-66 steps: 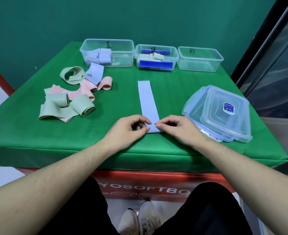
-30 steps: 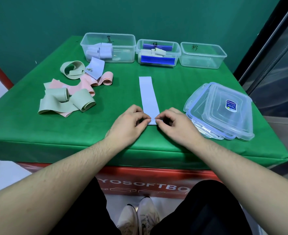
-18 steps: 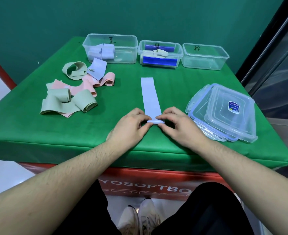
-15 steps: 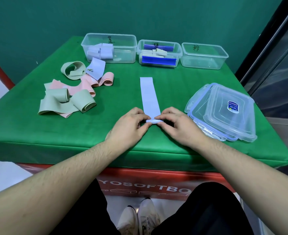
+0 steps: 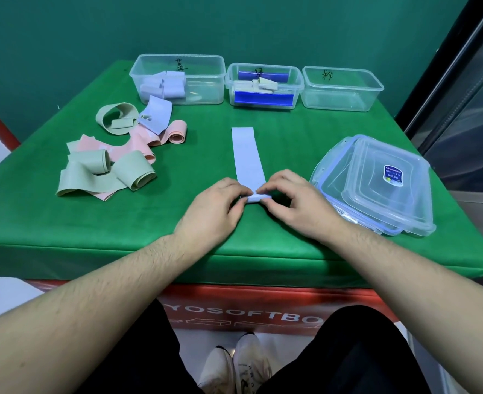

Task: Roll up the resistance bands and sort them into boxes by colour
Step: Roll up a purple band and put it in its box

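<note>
Both hands (image 5: 217,211) (image 5: 294,206) pinch the lilac band (image 5: 247,157) above red "YOSOFTBO" lettering (image 5: 246,315).

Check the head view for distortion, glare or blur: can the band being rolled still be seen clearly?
Head view: wide-angle bowing curves the table edges; soft glare on the stacked lids; light even, shadows faint; the lavender band is sharp, its rolled end partly hidden by the left hand and right hand.

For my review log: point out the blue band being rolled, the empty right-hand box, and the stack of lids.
blue band (image 5: 248,155), head view, on its flat unrolled stretch.
right-hand box (image 5: 342,93), head view, on its clear front wall.
stack of lids (image 5: 382,194), head view, on the top lid's flat face.
</note>
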`<state>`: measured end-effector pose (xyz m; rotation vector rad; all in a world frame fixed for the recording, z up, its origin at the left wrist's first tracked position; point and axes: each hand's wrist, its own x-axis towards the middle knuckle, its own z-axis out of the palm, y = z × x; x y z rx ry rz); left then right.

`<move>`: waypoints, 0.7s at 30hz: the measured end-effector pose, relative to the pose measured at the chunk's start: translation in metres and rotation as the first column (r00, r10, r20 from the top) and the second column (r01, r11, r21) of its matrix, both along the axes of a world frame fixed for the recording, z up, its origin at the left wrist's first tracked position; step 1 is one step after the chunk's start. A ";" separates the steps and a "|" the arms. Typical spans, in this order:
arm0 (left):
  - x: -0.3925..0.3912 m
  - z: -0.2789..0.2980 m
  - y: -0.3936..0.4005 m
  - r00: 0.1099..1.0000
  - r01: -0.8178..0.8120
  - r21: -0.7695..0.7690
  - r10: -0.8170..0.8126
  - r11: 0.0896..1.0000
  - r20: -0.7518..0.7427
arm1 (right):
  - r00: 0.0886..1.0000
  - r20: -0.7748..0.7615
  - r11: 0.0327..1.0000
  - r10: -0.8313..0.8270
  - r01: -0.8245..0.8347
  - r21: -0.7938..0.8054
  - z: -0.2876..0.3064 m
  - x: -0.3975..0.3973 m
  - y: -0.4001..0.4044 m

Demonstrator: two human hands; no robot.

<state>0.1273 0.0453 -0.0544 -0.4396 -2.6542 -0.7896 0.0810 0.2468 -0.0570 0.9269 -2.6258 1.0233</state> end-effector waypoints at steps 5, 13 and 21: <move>-0.003 0.002 0.003 1.000 -0.008 0.012 0.008 1.000 -0.009 | 0.999 -0.036 0.999 -0.010 0.012 0.050 -0.001 -0.003 -0.003; -0.009 0.005 0.002 1.000 -0.022 -0.077 0.020 0.997 -0.023 | 1.000 -0.002 0.999 -0.016 0.016 0.028 -0.002 -0.003 -0.003; 0.001 0.007 -0.001 0.999 0.046 -0.053 -0.047 0.998 -0.024 | 0.998 -0.045 0.999 -0.039 0.039 -0.001 0.000 0.012 -0.001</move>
